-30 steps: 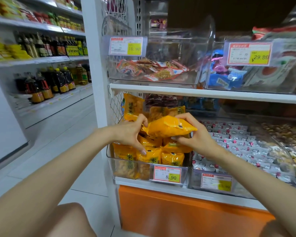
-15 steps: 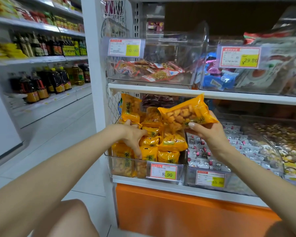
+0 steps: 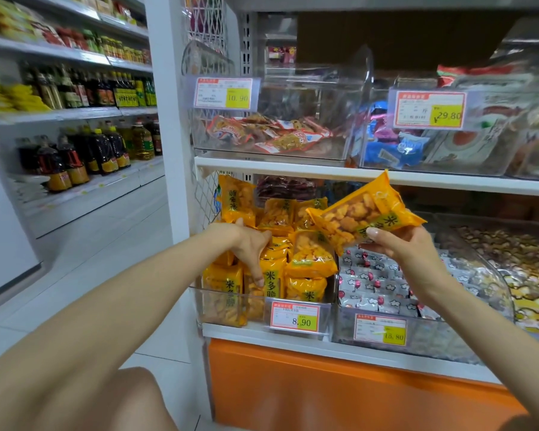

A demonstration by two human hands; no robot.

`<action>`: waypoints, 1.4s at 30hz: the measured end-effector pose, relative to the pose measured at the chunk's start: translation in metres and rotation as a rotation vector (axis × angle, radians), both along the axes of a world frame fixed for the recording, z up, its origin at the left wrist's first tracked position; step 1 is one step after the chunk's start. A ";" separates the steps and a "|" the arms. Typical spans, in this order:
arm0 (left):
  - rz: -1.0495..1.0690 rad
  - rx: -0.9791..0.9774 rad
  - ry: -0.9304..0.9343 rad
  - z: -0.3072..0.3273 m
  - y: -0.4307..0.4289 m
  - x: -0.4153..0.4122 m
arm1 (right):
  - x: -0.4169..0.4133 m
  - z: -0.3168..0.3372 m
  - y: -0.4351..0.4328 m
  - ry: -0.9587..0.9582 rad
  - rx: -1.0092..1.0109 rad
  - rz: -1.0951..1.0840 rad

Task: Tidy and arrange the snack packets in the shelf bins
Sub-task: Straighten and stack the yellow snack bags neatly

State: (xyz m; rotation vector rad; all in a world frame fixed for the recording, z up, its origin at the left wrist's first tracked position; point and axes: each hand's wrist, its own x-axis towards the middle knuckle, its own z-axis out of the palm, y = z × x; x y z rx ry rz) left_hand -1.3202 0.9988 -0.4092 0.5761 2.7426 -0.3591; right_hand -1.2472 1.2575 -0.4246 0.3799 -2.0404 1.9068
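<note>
Here, the lower shelf (image 3: 293, 342) carries clear bins, and the work is in the leftmost bin (image 3: 221, 309), which sits just beside a neighbouring bin (image 3: 442, 346) of small white packets. The stacked packets (image 3: 308, 262) inside stand mostly upright, print to the front, though the top ones lean. The held packet (image 3: 355, 216) is in the air above the bin's right edge, tilted and clear of the stack. The right hand (image 3: 408, 253) pinches it from below, thumb in front. The left hand (image 3: 249, 244) lies on the stack with fairly straight fingers (image 3: 258, 279) pressing down among the front packets. To do this well, I judge the left hand should hold the front row back to open a gap. The right hand should then turn its packet upright, print facing out like its neighbours. It can slide the packet in gently, without crushing the contents or tipping the leaning ones over the low front wall.
</note>
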 end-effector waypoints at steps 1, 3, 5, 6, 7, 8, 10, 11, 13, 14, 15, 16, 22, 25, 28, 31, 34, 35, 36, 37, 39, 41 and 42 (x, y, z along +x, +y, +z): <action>0.005 0.013 0.007 0.000 0.000 -0.002 | 0.000 0.000 0.001 0.000 0.013 -0.007; -0.013 0.016 0.059 -0.002 0.000 -0.007 | -0.002 -0.001 0.003 -0.005 0.029 -0.011; -0.062 -0.024 0.139 -0.005 0.001 -0.009 | -0.003 -0.002 0.004 -0.017 0.039 -0.005; -0.084 -0.048 0.161 -0.007 0.002 -0.009 | -0.004 -0.002 0.004 -0.022 0.047 -0.003; -0.101 -0.064 0.175 -0.010 0.002 -0.009 | -0.004 -0.003 0.003 -0.029 0.054 0.000; -0.111 -0.073 0.178 -0.012 0.001 -0.008 | -0.004 -0.003 0.002 -0.036 0.059 0.001; -0.122 -0.061 0.175 -0.013 -0.002 -0.005 | -0.004 -0.003 -0.002 -0.041 0.065 0.005; -0.125 -0.031 0.181 -0.011 -0.005 -0.003 | -0.004 -0.003 -0.005 -0.037 0.066 0.010; -0.117 0.140 0.225 -0.004 -0.011 0.006 | -0.003 -0.001 -0.011 -0.015 0.067 0.021; -0.103 0.293 0.256 0.000 -0.015 0.010 | -0.003 0.000 -0.014 0.002 0.066 0.026; -0.078 0.481 0.275 0.005 -0.018 0.015 | -0.003 0.002 -0.018 0.021 0.066 0.038; -0.048 0.683 0.266 0.008 -0.022 0.020 | -0.003 0.005 -0.023 0.038 0.062 0.058; -0.009 1.348 0.072 0.008 -0.013 0.052 | -0.011 0.011 -0.057 -0.034 0.061 0.172; 0.062 1.413 0.099 -0.001 -0.012 0.052 | -0.018 0.010 -0.067 -0.085 0.082 0.143; 0.201 1.444 0.118 -0.006 -0.020 0.050 | -0.021 0.008 -0.065 -0.064 0.284 0.006; 0.339 1.311 0.251 -0.010 -0.023 0.046 | -0.018 0.008 -0.058 0.064 0.720 0.063; 0.368 1.075 0.433 -0.011 -0.020 0.045 | -0.016 -0.001 -0.055 0.105 1.098 0.115; 0.360 0.988 0.475 -0.010 -0.019 0.046 | -0.016 -0.006 -0.054 0.108 1.163 0.107; 0.353 0.908 0.502 -0.011 -0.019 0.046 | -0.016 -0.009 -0.053 0.106 1.187 0.094; 0.343 0.846 0.511 -0.012 -0.018 0.046 | -0.016 -0.012 -0.052 0.104 1.180 0.075; 0.304 0.751 0.507 -0.015 -0.015 0.046 | -0.015 -0.013 -0.049 0.106 1.140 0.031; 0.235 0.634 0.508 -0.015 -0.012 0.049 | -0.013 -0.013 -0.049 0.122 1.120 -0.008; 0.202 0.570 0.497 -0.014 -0.011 0.049 | -0.012 -0.014 -0.050 0.139 1.128 -0.035</action>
